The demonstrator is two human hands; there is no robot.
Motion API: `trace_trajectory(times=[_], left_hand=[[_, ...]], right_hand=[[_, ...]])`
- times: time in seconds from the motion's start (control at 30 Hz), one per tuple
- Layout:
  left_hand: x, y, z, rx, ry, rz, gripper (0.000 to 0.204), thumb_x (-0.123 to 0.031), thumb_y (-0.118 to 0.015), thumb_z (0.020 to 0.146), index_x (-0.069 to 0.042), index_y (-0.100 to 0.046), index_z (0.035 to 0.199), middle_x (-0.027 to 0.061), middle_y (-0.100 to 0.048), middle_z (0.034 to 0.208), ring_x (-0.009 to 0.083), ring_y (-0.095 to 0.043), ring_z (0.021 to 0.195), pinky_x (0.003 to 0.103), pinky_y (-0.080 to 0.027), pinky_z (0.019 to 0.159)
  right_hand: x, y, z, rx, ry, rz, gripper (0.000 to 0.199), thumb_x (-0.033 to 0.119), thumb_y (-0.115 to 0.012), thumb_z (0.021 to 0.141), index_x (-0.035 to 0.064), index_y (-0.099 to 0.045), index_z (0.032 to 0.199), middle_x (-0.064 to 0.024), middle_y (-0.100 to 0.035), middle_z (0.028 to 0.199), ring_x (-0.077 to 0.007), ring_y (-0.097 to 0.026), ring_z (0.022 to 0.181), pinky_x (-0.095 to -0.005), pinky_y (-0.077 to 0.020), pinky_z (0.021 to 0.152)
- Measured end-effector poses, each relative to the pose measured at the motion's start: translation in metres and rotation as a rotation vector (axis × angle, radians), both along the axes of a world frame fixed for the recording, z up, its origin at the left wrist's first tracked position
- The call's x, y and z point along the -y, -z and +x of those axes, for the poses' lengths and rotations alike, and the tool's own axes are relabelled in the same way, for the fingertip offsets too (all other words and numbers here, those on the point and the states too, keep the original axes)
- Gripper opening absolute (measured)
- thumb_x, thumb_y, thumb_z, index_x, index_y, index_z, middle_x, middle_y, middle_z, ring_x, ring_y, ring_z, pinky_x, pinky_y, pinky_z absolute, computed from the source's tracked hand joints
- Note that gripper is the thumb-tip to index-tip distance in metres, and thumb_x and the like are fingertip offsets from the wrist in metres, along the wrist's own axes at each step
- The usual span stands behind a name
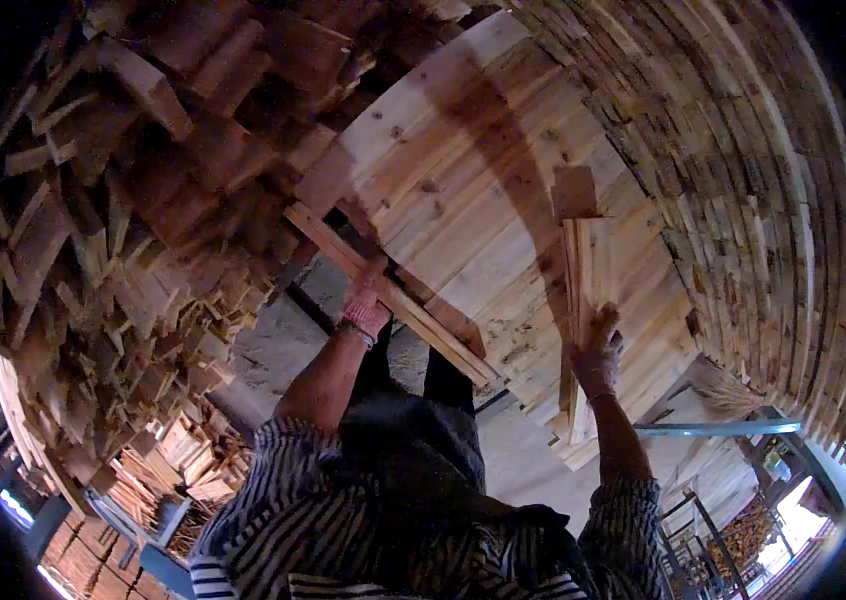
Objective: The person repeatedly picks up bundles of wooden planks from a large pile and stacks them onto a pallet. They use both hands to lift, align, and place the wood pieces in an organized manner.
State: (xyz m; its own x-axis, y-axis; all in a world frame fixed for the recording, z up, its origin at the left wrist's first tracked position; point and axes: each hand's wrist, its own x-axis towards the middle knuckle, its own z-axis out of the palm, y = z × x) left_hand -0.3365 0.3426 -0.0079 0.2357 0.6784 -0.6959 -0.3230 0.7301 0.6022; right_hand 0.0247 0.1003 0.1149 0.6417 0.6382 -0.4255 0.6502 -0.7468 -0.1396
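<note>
The left hand (366,305) closes around a long pale wooden slat (388,295) lying slantwise over the flat stack of light planks (463,170), steadying it; the right hand (598,350) clasps a bundle of thin upright wooden strips (583,270), keeping them together against that stack

Dim, warm light, heavy fisheye vignette
</note>
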Motion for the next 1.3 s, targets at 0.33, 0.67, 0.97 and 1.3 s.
trace_trajectory(times=[0.33,0.67,0.97,1.3], left_hand=[[0.007,-0.026,-0.05,-0.059,0.031,-0.178,0.048,-0.026,-0.069,0.092,-0.008,-0.054,0.134,0.0047,-0.061,0.124,0.0217,-0.058,0.112,0.035,-0.049,0.096],[-0.012,-0.012,-0.029,0.142,0.011,-0.274,0.04,-0.025,-0.068,0.091,-0.012,-0.055,0.127,0.0044,-0.06,0.116,0.0222,-0.057,0.107,0.04,-0.05,0.094],[-0.005,-0.043,0.022,-0.161,0.087,-0.199,0.05,-0.038,-0.066,0.094,-0.012,-0.051,0.135,0.0072,-0.058,0.123,0.0249,-0.058,0.11,0.045,-0.051,0.096],[0.008,-0.187,0.03,-0.603,0.4,-0.138,0.058,-0.041,-0.065,0.091,-0.015,-0.049,0.139,0.0077,-0.052,0.136,0.0276,-0.047,0.125,0.048,-0.038,0.106]], right_hand=[[-0.006,-0.005,-0.012,0.021,0.141,-0.026,0.09,0.025,-0.075,0.081,0.019,-0.017,0.15,-0.0297,-0.046,0.133,-0.0488,-0.048,0.118,-0.0571,-0.0446,0.095],[-0.009,-0.01,-0.004,-0.162,0.123,0.011,0.088,0.03,-0.076,0.081,0.0165,-0.024,0.15,-0.0227,-0.044,0.139,-0.0491,-0.048,0.117,-0.0565,-0.0446,0.096],[0.006,-0.004,0.01,-0.119,0.156,-0.047,0.093,0.036,-0.077,0.079,0.0198,-0.02,0.15,-0.0285,-0.051,0.126,-0.051,-0.053,0.113,-0.0576,-0.0492,0.091],[0.118,-0.02,-0.055,-0.194,0.669,0.633,0.108,0.027,-0.076,0.083,-0.0012,-0.002,0.157,-0.0257,-0.031,0.154,-0.0369,-0.042,0.135,-0.042,-0.0426,0.106]])
